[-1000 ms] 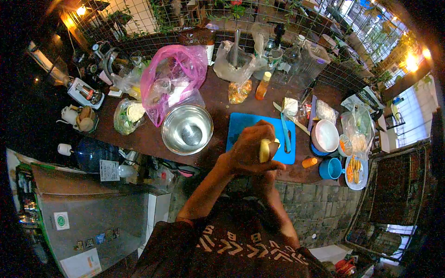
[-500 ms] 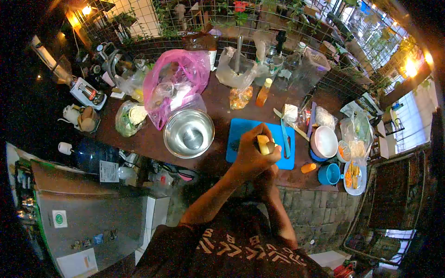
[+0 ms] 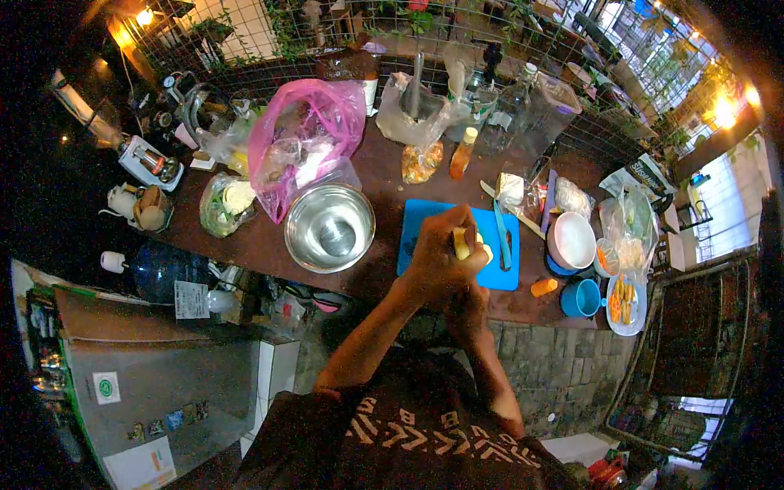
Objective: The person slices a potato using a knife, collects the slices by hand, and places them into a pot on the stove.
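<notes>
My left hand (image 3: 441,255) is closed around a pale yellow piece of food (image 3: 462,245), whose exact kind I cannot make out. It is held above the blue cutting board (image 3: 414,219). My right hand (image 3: 469,310) is close below it, at the board's near edge, curled and partly covered by the left hand. What it grips, if anything, is hidden. Another pale yellow piece (image 3: 487,252) shows just right of my left fingers. A knife with a blue blade (image 3: 502,235) lies on the right side of the board.
To the left stand a steel bowl (image 3: 330,229) and a pink plastic bag (image 3: 273,155). A sauce bottle (image 3: 463,153) stands behind the board. On the right are a white bowl (image 3: 572,239), a blue mug (image 3: 581,299), an orange piece (image 3: 544,287) and a plate of cut vegetables (image 3: 627,328).
My left hand has turned slightly, so less of the yellow piece's cut face shows. Both hands stay together over the board's near side. The whole view has shifted a little.
</notes>
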Available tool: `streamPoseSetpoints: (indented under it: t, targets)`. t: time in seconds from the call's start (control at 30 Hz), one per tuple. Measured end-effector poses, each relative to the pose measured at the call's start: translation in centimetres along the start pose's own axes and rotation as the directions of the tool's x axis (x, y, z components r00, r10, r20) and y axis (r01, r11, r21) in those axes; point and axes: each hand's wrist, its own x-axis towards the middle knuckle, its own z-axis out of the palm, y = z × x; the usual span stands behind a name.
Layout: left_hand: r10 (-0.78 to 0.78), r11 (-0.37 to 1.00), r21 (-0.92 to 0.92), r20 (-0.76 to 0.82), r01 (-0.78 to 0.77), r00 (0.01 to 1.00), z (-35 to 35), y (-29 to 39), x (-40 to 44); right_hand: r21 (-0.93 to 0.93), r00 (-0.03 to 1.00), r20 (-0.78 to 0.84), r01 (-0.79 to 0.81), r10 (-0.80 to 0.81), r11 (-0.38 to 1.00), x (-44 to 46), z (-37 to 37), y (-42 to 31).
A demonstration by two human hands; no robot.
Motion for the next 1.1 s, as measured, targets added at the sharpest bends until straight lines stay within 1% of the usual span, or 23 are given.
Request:
streamPoseSetpoints:
  t: [0.07, 0.13, 0.17, 0.23, 0.27, 0.3, 0.33, 0.4, 0.43, 0.5, 0.53, 0.6, 0.63, 0.67, 0.73, 0.8, 0.87, 0.9, 0.93, 1.0, 1.03, 1.07, 1.1]
  targets:
    - [0.018, 1.000, 0.006, -0.037, -0.018, 0.999, 0.3, -0.1, 0.1, 0.031, 1.000, -0.026, -0.005, 0.006, 1.000, -0.7, 0.7, 2.4]
    - [0.035, 0.999, 0.012, -0.073, -0.034, 0.997, 0.5, -0.5, -0.1, 0.061, 0.999, -0.052, -0.010, 0.013, 0.998, -0.5, 0.8, 1.9]
    - [0.021, 1.000, 0.023, -0.042, -0.020, 0.999, 0.6, -0.9, -0.4, -0.004, 0.995, -0.006, -0.097, 0.097, 0.995, -0.6, 0.8, 1.5]
    - [0.005, 0.999, 0.038, -0.010, -0.005, 1.000, 1.1, -2.3, -1.0, -0.070, 0.982, 0.036, -0.181, 0.183, 0.981, -1.0, 1.4, 2.3]
    - [0.018, 1.000, -0.020, -0.094, -0.020, 0.995, 1.8, -3.5, -1.1, 0.126, 0.969, 0.042, -0.245, 0.242, 0.961, -1.6, 2.4, 4.7]
    - [0.027, 0.996, -0.078, -0.177, -0.041, 0.984, 2.2, -4.0, -1.2, 0.223, 0.961, 0.049, -0.275, 0.271, 0.935, -1.5, 2.6, 4.8]
    - [0.027, 0.996, -0.078, -0.173, -0.041, 0.985, 2.1, -3.1, -1.0, 0.317, 0.952, 0.055, -0.301, 0.300, 0.899, -0.9, 2.4, 3.5]
    - [-0.248, 0.909, -0.389, -0.223, 0.147, 0.943, 2.2, -1.2, -0.8, 0.115, 0.992, 0.003, -0.126, 0.127, 0.985, 0.4, 1.6, 0.9]
    - [-0.246, 0.911, -0.386, -0.222, 0.147, 0.943, 1.9, -1.7, -0.8, 0.045, 0.998, -0.009, -0.065, 0.066, 0.997, 1.2, 1.1, -0.4]
    - [-0.320, 0.826, -0.515, -0.096, 0.228, 0.942, 0.7, -3.8, -0.9, 0.033, 0.994, 0.062, -0.096, 0.094, 0.995, 2.0, 0.7, -1.2]
    - [-0.320, 0.829, -0.511, -0.097, 0.229, 0.942, 0.3, -4.7, -1.0, 0.030, 0.991, 0.085, -0.106, 0.103, 0.994, 2.2, 0.6, -1.7]
    - [-0.464, 0.448, -0.872, -0.037, 0.198, 0.885, -0.4, -6.7, -0.8, -0.142, 0.977, 0.144, -0.135, 0.156, 0.981, 2.8, 0.3, -2.1]
    - [-0.540, 0.376, -0.900, -0.019, 0.221, 0.841, -0.7, -7.5, -1.1, -0.139, 0.978, 0.143, -0.135, 0.155, 0.981, 2.6, 0.3, -2.1]
    - [-0.539, 0.379, -0.899, -0.022, 0.220, 0.842, -0.9, -8.4, -1.3, -0.100, 0.990, 0.113, -0.075, 0.086, 0.992, 2.2, 0.3, -2.0]
    - [-0.650, 0.237, -0.929, 0.065, 0.284, 0.757, -1.5, -8.9, -1.4, -0.059, 0.996, 0.083, -0.016, 0.021, 0.998, 1.6, 0.3, -1.3]
    - [-0.666, 0.095, -0.956, 0.145, 0.276, 0.731, -1.7, -11.6, -1.9, 0.043, 0.992, 0.088, -0.094, 0.090, 0.995, 0.7, 0.2, 0.4]
    - [-0.747, -0.050, -0.990, 0.123, 0.129, 0.653, -1.2, -13.2, -1.9, 0.054, 0.987, 0.037, -0.156, 0.155, 0.986, 0.2, -0.5, 0.3]
    - [-0.732, -0.068, -0.994, 0.105, 0.081, 0.673, -1.4, -12.1, -2.1, 0.069, 0.977, -0.015, -0.209, 0.211, 0.975, 0.1, -0.8, 0.4]
    - [-0.736, -0.071, -0.994, 0.111, 0.088, 0.668, -1.7, -12.9, -2.5, 0.069, 0.976, -0.018, -0.217, 0.219, 0.974, -0.2, -0.9, 1.3]
    - [-0.712, -0.093, -0.976, 0.202, 0.195, 0.673, -2.0, -14.3, -3.0, 0.040, 0.977, -0.146, -0.153, 0.158, 0.987, -0.7, -1.5, 3.1]
    - [-0.717, -0.101, -0.974, 0.213, 0.203, 0.663, -1.5, -14.5, -3.1, 0.037, 0.974, -0.148, -0.168, 0.172, 0.985, -1.0, -2.2, 3.3]
    - [-0.729, 0.314, -0.897, -0.016, 0.313, 0.685, -0.9, -14.8, -3.2, 0.076, 0.967, -0.128, -0.210, 0.218, 0.975, -1.5, -2.9, 3.5]
    - [-0.642, 0.661, -0.642, -0.217, 0.387, 0.735, -0.4, -14.8, -3.3, 0.114, 0.958, -0.109, -0.253, 0.265, 0.961, -1.7, -3.5, 3.4]
